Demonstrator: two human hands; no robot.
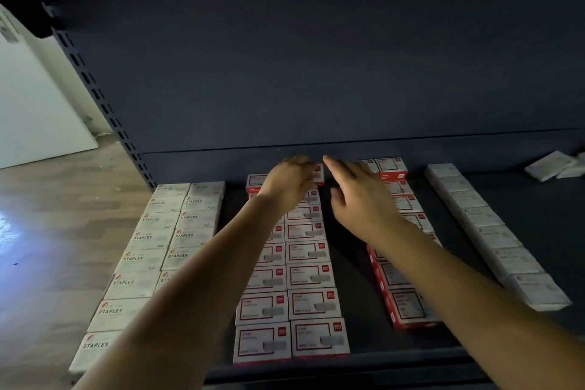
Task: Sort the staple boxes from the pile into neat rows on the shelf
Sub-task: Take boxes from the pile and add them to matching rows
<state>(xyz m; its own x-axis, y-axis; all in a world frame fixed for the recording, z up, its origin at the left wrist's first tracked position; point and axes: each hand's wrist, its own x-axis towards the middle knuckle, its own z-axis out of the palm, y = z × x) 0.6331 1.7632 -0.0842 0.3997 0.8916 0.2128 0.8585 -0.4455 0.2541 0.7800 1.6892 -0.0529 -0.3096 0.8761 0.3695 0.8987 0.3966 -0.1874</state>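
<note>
Nearest, red-and-white staple boxes [289,339] lie in neat rows on the shelf [364,336]. Farther back, the left hand [289,182] grasps the rearmost box [317,173]; the right hand [361,196] hovers released. Blurred reaching risks knocking neighbouring rows askew.

bare lane [351,263] between red rows [304,263] — passable

Shop or stockroom, dark slotted-upright shelf [357,336], staple boxes [304,279] in rows
</note>
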